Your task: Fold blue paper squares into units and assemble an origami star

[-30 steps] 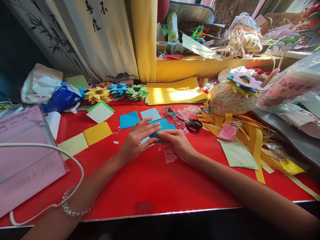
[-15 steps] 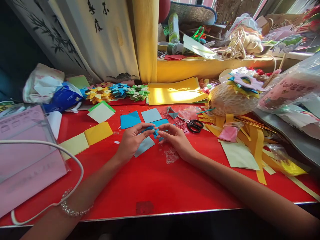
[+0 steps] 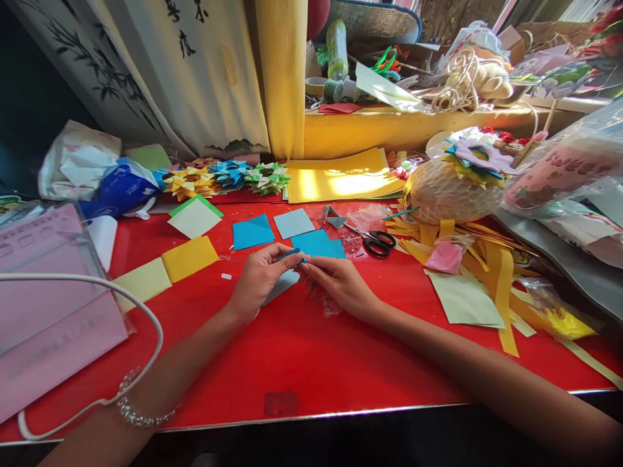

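Observation:
Between my two hands is a small piece of folded blue paper (image 3: 291, 253), mostly covered by fingers. My left hand (image 3: 263, 275) is closed on its left end, thumb on top. My right hand (image 3: 338, 280) pinches its right end. Below them on the red table lies a pale blue paper square (image 3: 282, 285), partly hidden by my left hand. Just beyond the hands are a bright blue square (image 3: 318, 244), another blue square (image 3: 253, 232) and a light blue square (image 3: 294, 223). A grey folded paper piece (image 3: 334, 216) sits behind, near black-handled scissors (image 3: 378, 242).
Yellow (image 3: 189, 258) and cream paper (image 3: 143, 283) lie at left, by a pink folder (image 3: 53, 305) and a white cable (image 3: 158, 324). Folded paper stars (image 3: 231, 174) line the back. Yellow strips (image 3: 503, 292) and a woven basket (image 3: 450, 191) are at right.
Both hands have come slightly down toward me and the right wrist has turned. The folded blue paper is now more covered by fingers, while the bright blue square behind shows more.

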Motion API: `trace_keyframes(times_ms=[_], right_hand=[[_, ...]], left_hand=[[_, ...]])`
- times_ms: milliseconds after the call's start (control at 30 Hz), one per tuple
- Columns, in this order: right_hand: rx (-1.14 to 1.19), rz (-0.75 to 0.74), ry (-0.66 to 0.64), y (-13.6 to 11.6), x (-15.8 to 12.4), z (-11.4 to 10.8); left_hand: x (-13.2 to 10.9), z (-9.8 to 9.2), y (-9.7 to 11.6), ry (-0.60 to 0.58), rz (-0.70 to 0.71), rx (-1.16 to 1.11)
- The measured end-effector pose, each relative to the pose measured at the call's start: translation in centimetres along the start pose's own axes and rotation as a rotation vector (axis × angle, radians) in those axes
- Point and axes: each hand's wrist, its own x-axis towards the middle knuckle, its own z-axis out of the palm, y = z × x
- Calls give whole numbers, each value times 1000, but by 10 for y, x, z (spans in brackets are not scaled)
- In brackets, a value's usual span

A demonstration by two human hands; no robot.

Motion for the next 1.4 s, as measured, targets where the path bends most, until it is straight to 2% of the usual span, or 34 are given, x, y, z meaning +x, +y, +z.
trace_keyframes(times_ms=[133, 333, 533, 667, 800, 1200, 1400], right_hand=[[-35, -10, -27, 1, -1, 0], [-37, 19, -127, -1, -1, -1], [-28, 87, -51, -7, -2, -1], [9, 124, -75, -4, -1, -1], [115, 138, -10, 2, 2, -1], [218, 129, 83, 6, 3, -2], [220, 86, 149, 8, 5, -3]], left_hand=[[0, -2, -3, -23, -20, 64], [0, -3, -1, -7, 106, 270], [-2, -2, 1, -28, -14, 351], [-2, -2, -1, -42, -52, 291], [1, -1, -4, -37, -63, 156], [1, 1, -4, -15, 79, 169], [5, -5, -6, 103, 192, 239]])
